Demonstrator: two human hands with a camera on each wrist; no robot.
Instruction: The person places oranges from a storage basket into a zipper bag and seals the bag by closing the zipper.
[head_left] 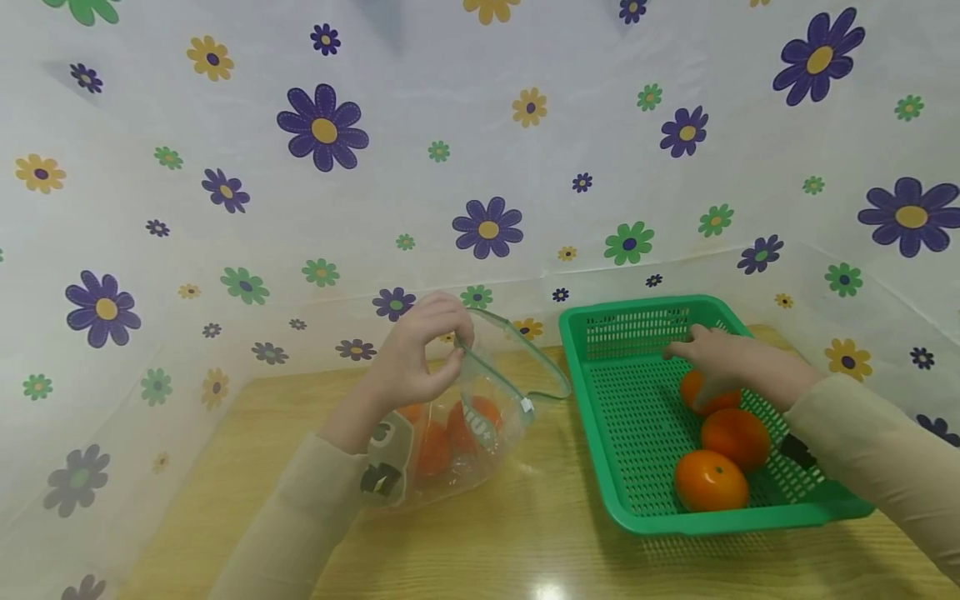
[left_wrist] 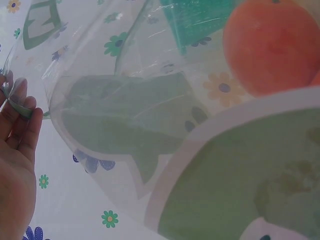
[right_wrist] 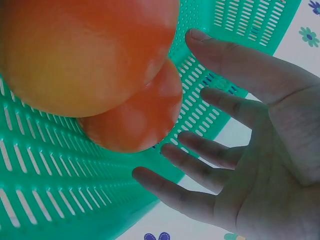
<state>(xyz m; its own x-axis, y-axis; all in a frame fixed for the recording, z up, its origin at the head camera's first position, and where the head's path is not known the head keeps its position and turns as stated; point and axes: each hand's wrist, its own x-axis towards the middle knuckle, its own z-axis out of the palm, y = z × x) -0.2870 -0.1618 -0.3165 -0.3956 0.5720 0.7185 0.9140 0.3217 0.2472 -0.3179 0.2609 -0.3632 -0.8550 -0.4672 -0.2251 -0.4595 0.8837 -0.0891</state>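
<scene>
My left hand [head_left: 416, 354] pinches the green-edged rim of a clear zip bag [head_left: 438, 493], keeping its mouth spread toward the basket. White slider [head_left: 527, 405] sits on the zip. Several oranges [head_left: 431, 450] lie inside the bag, seen through the plastic. In the left wrist view the bag's printed film [left_wrist: 125, 115] fills most of the picture. Over the green basket [head_left: 592, 433], my right hand [head_left: 720, 362] reaches down at the farthest orange [head_left: 693, 392], partly covering it. Its fingers are spread and relaxed in the right wrist view, beside an orange [right_wrist: 145, 120]. Two more oranges [head_left: 711, 482] sit nearer.
Basket and bag stand on a wooden table [head_left: 480, 550], the basket on the right. A flower-patterned white sheet [head_left: 420, 192] rises behind and at both sides. The basket's raised rim [head_left: 652, 523] runs under the right forearm.
</scene>
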